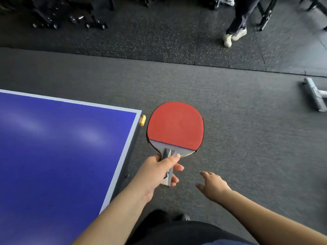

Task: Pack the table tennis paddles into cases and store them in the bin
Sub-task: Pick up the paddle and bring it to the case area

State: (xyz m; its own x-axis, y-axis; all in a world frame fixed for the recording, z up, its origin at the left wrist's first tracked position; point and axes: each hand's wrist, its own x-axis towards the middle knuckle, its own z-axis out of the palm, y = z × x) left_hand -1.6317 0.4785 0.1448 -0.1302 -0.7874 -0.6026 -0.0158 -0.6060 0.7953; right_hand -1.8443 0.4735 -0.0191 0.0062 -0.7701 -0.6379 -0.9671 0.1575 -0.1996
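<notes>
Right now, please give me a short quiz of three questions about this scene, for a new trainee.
1. True or false: the left hand grips the paddle by its handle.
2. Which colour is the paddle face that we see? A) black B) red C) green
3. Fill in: the right hand holds ____; its fingers are spread over the grey floor.

Key:
1. True. The blade is held off the blue table, beyond its corner.
2. B.
3. Nothing. No case or bin shows in this view.
</notes>
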